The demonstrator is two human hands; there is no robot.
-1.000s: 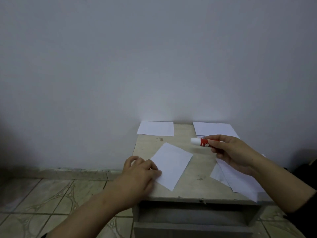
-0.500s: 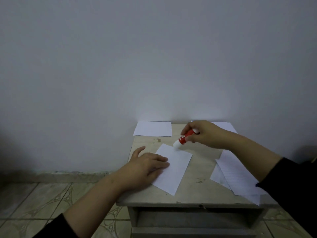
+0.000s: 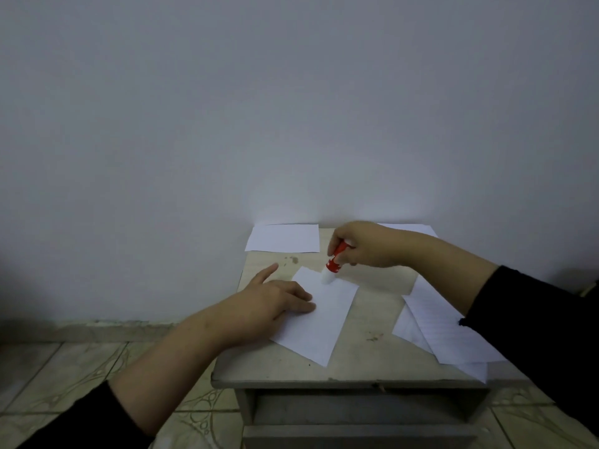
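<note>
Right hand (image 3: pixel 363 244) curled round a red glue stick (image 3: pixel 335 260), which is tilted with its white tip down on the far end of a white sheet (image 3: pixel 324 315). Left hand (image 3: pixel 272 303) lies flat, fingers straight, pressing the near-left edge of that sheet; one finger points away over bare tabletop. The sheet sits askew between the two hands on a small worn table (image 3: pixel 366 361).

Around:
- Beyond the left hand, against the wall (image 3: pixel 291 108), a second sheet (image 3: pixel 282 238) lies flat, apart from the glued one.
- Under the right forearm, a loose pile of sheets (image 3: pixel 434 322) overhangs the table's near edge.
- Behind the right hand, the corner of another sheet (image 3: pixel 411 229) shows.
- Below the hands, an open compartment (image 3: pixel 356 406) in the table front; patterned floor tiles (image 3: pixel 64 367) beneath the left forearm.

Hard to see:
- The right hand's fingers cover the stick's upper end; its label is too blurred to read.
- The left palm hides the sheet's left corner.
- The right forearm and dark sleeve (image 3: pixel 534 319) cover part of the pile, and how many sheets it holds cannot be told.
- The light is dim; faint ruling on the pile is barely legible.
</note>
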